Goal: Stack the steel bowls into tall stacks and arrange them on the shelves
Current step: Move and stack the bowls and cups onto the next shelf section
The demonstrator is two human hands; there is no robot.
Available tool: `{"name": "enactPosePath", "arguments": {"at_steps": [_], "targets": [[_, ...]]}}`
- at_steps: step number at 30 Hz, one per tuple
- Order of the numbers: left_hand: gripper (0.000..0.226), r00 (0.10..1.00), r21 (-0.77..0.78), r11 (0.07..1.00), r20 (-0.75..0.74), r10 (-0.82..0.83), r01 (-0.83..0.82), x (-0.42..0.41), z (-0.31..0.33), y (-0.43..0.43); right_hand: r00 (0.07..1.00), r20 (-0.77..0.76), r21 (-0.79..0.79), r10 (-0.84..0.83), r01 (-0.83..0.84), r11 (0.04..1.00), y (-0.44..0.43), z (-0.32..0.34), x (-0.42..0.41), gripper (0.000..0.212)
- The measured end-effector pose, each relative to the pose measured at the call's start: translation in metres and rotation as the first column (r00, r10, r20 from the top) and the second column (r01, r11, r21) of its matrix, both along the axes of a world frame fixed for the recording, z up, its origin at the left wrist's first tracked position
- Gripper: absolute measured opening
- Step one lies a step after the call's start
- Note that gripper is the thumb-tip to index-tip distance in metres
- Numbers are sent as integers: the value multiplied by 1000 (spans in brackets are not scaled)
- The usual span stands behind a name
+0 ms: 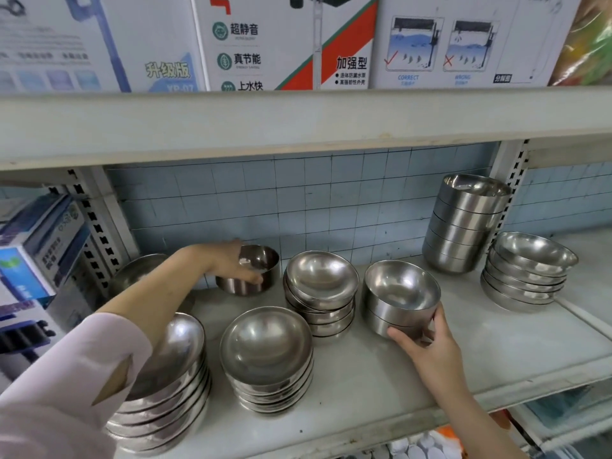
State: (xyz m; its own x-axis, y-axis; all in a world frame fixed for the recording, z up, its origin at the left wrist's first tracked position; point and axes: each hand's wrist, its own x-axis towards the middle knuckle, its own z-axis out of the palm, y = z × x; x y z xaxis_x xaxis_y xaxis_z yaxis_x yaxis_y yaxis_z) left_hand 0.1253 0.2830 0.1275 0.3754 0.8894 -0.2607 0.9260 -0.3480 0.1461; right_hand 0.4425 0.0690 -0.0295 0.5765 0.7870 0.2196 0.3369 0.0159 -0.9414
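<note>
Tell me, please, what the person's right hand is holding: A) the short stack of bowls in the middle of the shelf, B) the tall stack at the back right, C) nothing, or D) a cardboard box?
A: the right hand wraps thumb and fingers round the lower wall of the short stack of bowls, while the left hand grips a small bowl further back.

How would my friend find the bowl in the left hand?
Find the white shelf below the big boxes, then go to its back left, by the blue tiled wall. The left hand holds a small bowl there: straight-sided, unlike the wide, shallow stacks beside it.
</note>
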Motion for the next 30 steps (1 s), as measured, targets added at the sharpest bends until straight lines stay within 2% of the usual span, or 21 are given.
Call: {"name": "enactPosePath", "arguments": {"at_steps": [3,5,9,13,15,20,22,26,30], "targets": [[116,996,22,998,75,49,-50,-15,17,-13,1000,-4,13,17,-17,1000,0,1,0,91],[125,979,16,996,183,88,-92,-20,26,-27,1000,-5,14,26,-26,1000,-1,1,0,88],[100,846,-50,988,511,150,-144,-12,34,-54,998,-27,25,61,-60,998,-3,3,3,86],[98,765,-12,999,643,41,-43,23,43,-90,988,-33,-6,149,-149,989,-3,2,17,91],[87,772,35,999,635,-37,18,49,48,-111,978,-29,-42,206,-207,977,-2,5,28,93],[104,853,214,963,459,-249,165,128,42,-148,910,-50,-151,411,-413,898,0,10,61,104],[105,872,238,943,379,-310,232,155,30,-152,880,-40,-175,474,-473,864,0,14,72,107],[106,940,241,943,196,-278,229,188,7,-157,835,-8,-195,550,-541,818,3,17,84,102],[106,963,176,964,146,-228,202,204,0,-162,805,-11,-215,593,-581,785,5,17,90,105]]}}
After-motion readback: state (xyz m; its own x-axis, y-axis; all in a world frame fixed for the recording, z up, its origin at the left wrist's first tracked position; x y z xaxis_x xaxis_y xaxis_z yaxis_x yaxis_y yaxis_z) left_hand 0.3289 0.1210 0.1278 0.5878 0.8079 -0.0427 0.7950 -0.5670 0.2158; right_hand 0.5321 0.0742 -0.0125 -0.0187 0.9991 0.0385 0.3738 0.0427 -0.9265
